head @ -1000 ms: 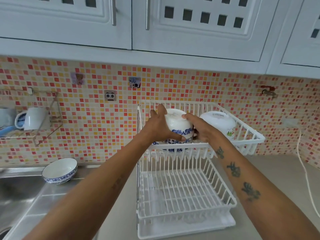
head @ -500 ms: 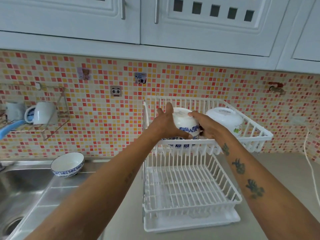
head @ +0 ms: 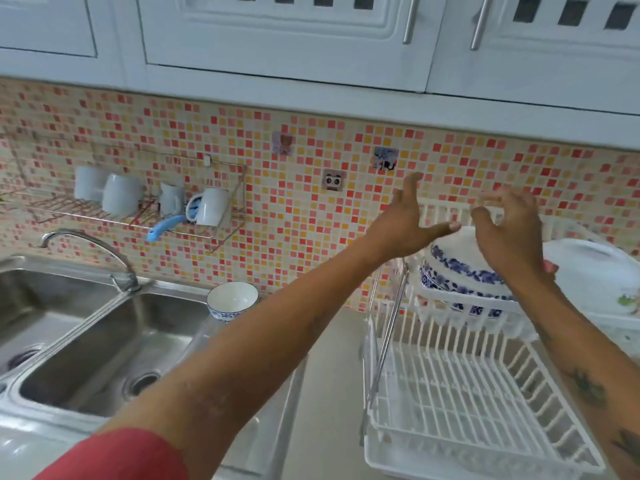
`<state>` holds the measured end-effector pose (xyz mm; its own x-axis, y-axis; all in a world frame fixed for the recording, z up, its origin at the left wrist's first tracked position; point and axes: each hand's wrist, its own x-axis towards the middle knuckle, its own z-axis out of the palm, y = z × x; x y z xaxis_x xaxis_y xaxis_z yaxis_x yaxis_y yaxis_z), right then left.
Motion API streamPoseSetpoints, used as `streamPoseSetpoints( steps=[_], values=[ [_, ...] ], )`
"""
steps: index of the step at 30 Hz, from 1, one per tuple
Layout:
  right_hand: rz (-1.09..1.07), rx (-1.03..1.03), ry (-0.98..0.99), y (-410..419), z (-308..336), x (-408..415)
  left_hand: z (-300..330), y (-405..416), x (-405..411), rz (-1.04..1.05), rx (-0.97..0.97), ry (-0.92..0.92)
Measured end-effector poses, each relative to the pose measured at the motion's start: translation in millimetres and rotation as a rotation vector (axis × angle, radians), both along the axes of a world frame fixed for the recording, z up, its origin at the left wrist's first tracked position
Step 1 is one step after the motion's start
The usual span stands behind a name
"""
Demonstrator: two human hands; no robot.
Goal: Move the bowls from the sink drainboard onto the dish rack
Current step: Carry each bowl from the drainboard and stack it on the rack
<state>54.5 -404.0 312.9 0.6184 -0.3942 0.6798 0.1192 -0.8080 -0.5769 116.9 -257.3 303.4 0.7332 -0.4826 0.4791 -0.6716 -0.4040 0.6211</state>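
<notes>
Overhead, spread hands flank glossy blue-patterned bowls on slatted rack.

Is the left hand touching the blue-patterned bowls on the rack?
Apart. In the head view the left hand is open above the bowls.

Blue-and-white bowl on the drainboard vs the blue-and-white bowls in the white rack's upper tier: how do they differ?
The lone blue-and-white bowl on the steel drainboard stands upright, mouth up; the blue-and-white bowls in the white dish rack's upper tier lie overturned, base up. The drainboard bowl is single; the rack bowls are stacked. Both open hands, left and right, hover by the rack bowls, none near the drainboard bowl. Shared: white glaze, blue floral pattern.
</notes>
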Motion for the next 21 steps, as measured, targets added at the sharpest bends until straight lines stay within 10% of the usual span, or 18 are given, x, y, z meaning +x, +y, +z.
streamPoseSetpoints(
  steps=[10, 21],
  values=[
    [0.439, -0.224, 0.161, 170.6, -42.4, 69.9, -57.0, 187.9, 86.7, 0.339, 0.104, 0.163],
    [0.613, 0.010, 0.891, 279.3, -168.7, 202.2, -183.0, 359.1, 135.1, 0.630, 0.170, 0.557]
  ],
)
